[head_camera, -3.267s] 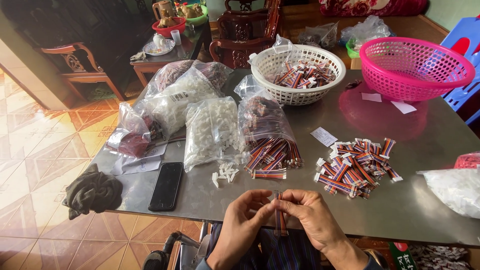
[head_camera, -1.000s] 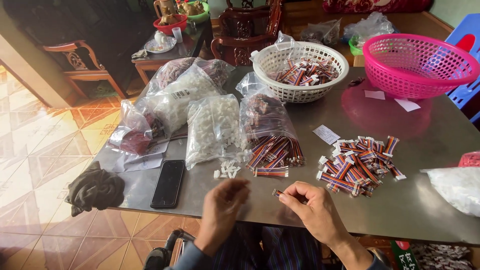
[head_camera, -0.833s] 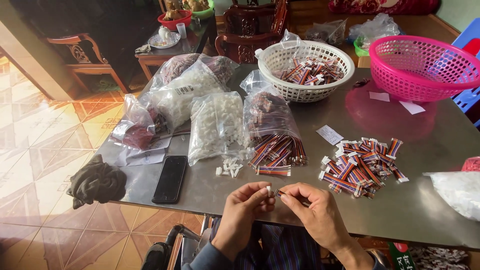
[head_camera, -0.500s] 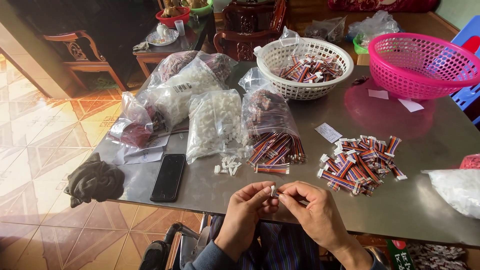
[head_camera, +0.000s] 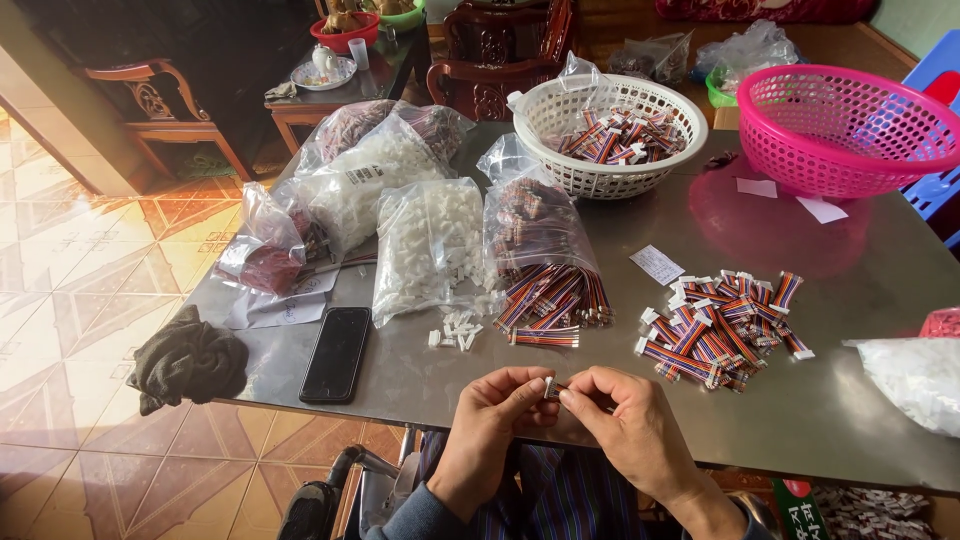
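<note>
Your left hand (head_camera: 492, 415) and right hand (head_camera: 628, 425) pinch a small white connector (head_camera: 549, 386) together at the near bench (head_camera: 850, 420) edge. Clear bags (head_camera: 432, 245) lie ahead, a white paper label (head_camera: 657, 264) beside the striped wire pile (head_camera: 718, 328).

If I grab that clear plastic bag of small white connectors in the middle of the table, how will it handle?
The clear plastic bag of white connectors would probably sag and shift, since its thin film is crinkled around loose pieces. It looks light for its bulk. Its mouth seems open toward the loose white pieces beside it, so more may spill.
</note>
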